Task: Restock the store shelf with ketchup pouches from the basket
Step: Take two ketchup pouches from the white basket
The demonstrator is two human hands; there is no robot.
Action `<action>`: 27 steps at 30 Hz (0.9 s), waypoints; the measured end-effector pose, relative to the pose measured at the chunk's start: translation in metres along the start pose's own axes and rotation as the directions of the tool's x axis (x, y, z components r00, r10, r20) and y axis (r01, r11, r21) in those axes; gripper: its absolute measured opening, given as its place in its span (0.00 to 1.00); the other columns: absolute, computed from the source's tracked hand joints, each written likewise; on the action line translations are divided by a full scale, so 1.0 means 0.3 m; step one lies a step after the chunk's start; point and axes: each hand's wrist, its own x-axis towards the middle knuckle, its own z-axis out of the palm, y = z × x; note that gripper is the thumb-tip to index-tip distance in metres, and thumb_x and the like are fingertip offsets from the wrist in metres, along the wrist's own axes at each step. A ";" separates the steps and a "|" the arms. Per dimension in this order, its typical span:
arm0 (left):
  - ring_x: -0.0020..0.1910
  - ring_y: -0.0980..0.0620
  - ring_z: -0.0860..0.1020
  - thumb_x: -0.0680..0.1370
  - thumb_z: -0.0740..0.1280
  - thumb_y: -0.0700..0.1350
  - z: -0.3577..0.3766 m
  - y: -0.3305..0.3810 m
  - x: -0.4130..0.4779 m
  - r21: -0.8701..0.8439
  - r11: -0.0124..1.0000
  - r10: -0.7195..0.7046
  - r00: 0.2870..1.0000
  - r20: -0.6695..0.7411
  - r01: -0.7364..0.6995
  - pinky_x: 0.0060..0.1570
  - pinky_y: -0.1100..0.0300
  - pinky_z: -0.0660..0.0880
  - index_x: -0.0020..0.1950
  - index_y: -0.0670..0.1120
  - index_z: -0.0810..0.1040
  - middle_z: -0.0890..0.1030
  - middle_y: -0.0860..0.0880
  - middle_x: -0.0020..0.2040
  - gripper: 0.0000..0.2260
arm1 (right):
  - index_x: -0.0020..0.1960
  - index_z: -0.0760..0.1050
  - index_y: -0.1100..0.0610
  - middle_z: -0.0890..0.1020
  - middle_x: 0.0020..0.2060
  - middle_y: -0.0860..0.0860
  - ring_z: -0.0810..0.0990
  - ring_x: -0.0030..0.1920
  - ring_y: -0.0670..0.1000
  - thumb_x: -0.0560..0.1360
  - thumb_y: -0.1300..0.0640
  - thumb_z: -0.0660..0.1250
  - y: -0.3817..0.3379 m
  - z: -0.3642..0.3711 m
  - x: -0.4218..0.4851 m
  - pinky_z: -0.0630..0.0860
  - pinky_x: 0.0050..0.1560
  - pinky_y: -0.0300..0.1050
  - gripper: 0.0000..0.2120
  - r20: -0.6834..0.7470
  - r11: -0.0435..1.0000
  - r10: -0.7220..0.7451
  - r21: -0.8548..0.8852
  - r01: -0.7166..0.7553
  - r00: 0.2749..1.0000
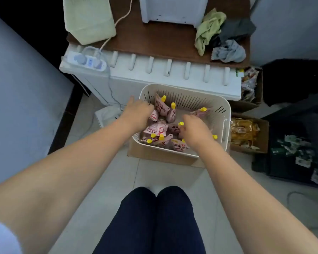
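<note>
A white slotted basket (195, 99) stands on a cardboard box on the floor in front of my knees. Inside lie several pink ketchup pouches (157, 128) with yellow caps. My left hand (138, 111) reaches over the basket's left rim; its bent fingers rest on a pouch (153, 116) while the thumb is spread out above the rim. My right hand (194, 130) is inside the basket near its front, thumb and fingers pinched around a pouch at its yellow cap (180, 123). Both hands' fingertips are partly hidden.
Behind the basket is a white unit with ribbed dividers (154, 70), carrying a power strip (88, 61) and a brown board with crumpled cloths (218, 33). Cardboard boxes of snack packets (246, 132) and a dark crate (292, 149) stand to the right. Tiled floor lies around my legs (154, 217).
</note>
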 end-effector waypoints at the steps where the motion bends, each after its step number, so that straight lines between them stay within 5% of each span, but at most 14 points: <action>1: 0.59 0.41 0.78 0.73 0.69 0.40 0.034 -0.004 0.026 0.125 0.992 0.014 1.000 -0.001 -0.013 0.74 0.36 0.57 0.59 0.47 0.78 0.81 0.45 0.53 0.15 | 0.57 0.76 0.59 0.80 0.55 0.59 0.78 0.58 0.63 0.81 0.54 0.63 0.003 0.044 0.023 0.73 0.51 0.53 0.10 -0.002 0.998 -0.002 -0.058 0.001 1.000; 4: 0.62 0.42 0.76 0.74 0.69 0.40 0.122 -0.013 0.100 0.311 0.949 0.069 0.995 -0.067 -0.045 0.75 0.34 0.50 0.58 0.49 0.81 0.83 0.47 0.53 0.13 | 0.58 0.79 0.59 0.79 0.55 0.57 0.77 0.57 0.62 0.78 0.54 0.68 0.017 0.145 0.087 0.72 0.46 0.52 0.12 -0.052 0.974 0.009 -0.225 -0.020 0.999; 8: 0.48 0.43 0.78 0.69 0.71 0.36 0.183 -0.033 0.164 0.409 0.897 0.249 0.955 -0.160 -0.166 0.63 0.47 0.70 0.44 0.47 0.84 0.84 0.49 0.40 0.08 | 0.56 0.81 0.62 0.78 0.56 0.59 0.76 0.57 0.62 0.74 0.64 0.70 0.039 0.216 0.132 0.71 0.44 0.51 0.11 -0.078 0.953 0.103 -0.276 -0.120 0.992; 12: 0.38 0.45 0.78 0.63 0.75 0.35 0.156 -0.087 0.176 0.397 0.882 0.339 0.927 -0.159 -0.254 0.48 0.52 0.75 0.35 0.46 0.81 0.81 0.49 0.31 0.08 | 0.54 0.82 0.61 0.78 0.54 0.57 0.77 0.56 0.61 0.75 0.63 0.68 0.051 0.229 0.159 0.69 0.40 0.49 0.09 -0.072 0.967 0.103 -0.226 -0.117 0.992; 17: 0.23 0.44 0.74 0.57 0.75 0.30 -0.032 -0.098 0.096 0.104 0.946 0.324 0.892 -0.315 -0.306 0.29 0.61 0.62 0.30 0.43 0.74 0.74 0.46 0.24 0.13 | 0.37 0.78 0.59 0.80 0.36 0.55 0.78 0.41 0.61 0.73 0.58 0.72 0.031 0.070 0.090 0.75 0.37 0.51 0.08 -0.199 1.000 -0.005 -0.023 0.000 0.980; 20: 0.30 0.41 0.79 0.70 0.73 0.37 -0.230 -0.109 -0.008 -0.109 0.925 0.281 0.848 -0.450 -0.364 0.26 0.61 0.63 0.38 0.41 0.79 0.80 0.44 0.31 0.04 | 0.36 0.74 0.56 0.78 0.31 0.51 0.77 0.37 0.57 0.77 0.54 0.69 -0.015 -0.153 -0.005 0.72 0.34 0.49 0.12 -0.174 0.956 0.142 0.279 -0.090 0.974; 23: 0.36 0.41 0.82 0.74 0.64 0.46 -0.451 -0.122 -0.133 -0.241 0.888 0.214 0.816 -0.538 -0.392 0.32 0.52 0.77 0.44 0.44 0.82 0.83 0.45 0.37 0.09 | 0.39 0.75 0.56 0.79 0.31 0.50 0.77 0.35 0.52 0.78 0.52 0.70 -0.065 -0.422 -0.130 0.70 0.34 0.46 0.12 -0.176 0.860 0.236 0.496 -0.121 0.956; 27: 0.41 0.48 0.83 0.72 0.71 0.45 -0.847 -0.135 -0.301 -0.404 0.792 0.126 0.770 -0.626 -0.458 0.40 0.54 0.78 0.48 0.48 0.83 0.85 0.52 0.40 0.06 | 0.37 0.76 0.59 0.78 0.32 0.57 0.72 0.33 0.49 0.77 0.52 0.71 -0.143 -0.833 -0.306 0.70 0.36 0.47 0.14 -0.278 0.715 0.334 0.698 -0.049 0.901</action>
